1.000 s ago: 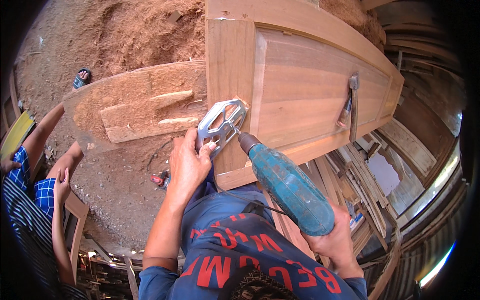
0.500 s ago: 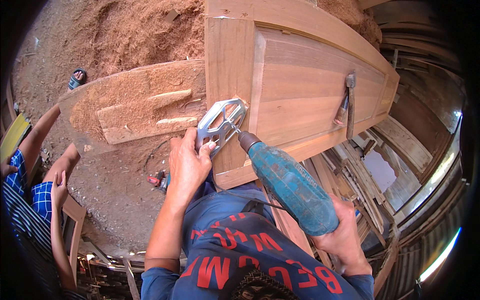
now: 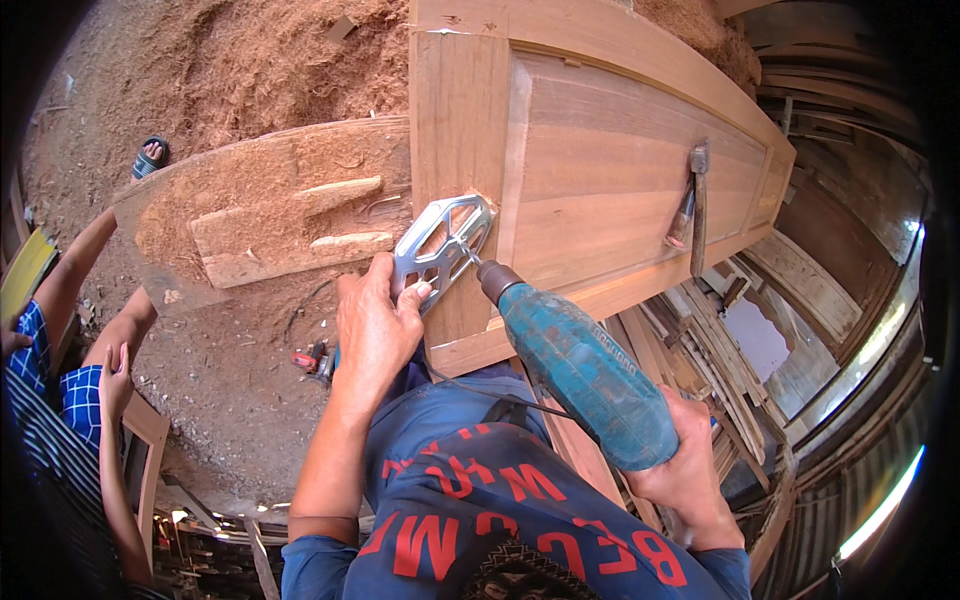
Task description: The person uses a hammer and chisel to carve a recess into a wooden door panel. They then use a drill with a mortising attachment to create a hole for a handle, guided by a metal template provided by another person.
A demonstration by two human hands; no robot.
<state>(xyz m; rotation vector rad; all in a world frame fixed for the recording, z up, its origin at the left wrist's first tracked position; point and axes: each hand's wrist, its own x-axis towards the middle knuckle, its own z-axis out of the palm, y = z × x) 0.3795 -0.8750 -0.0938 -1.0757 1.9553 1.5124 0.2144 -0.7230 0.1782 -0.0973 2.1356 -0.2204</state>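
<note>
Right-hand grip (image 3: 688, 450), head view, is wrapped around the teal drill (image 3: 590, 380); left-hand grip (image 3: 378, 315) clasps the silver slotted plate (image 3: 449, 247) over the edge of the wooden door (image 3: 610, 170). Bit (image 3: 468, 252) meets the plate. Drilling appears in hand; the next move likely calls for steady alignment.

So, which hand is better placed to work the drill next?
Probably the right hand: it already grips the rear of the teal drill, whose bit points at the silver metal plate. The left hand is busy holding that plate.
</note>
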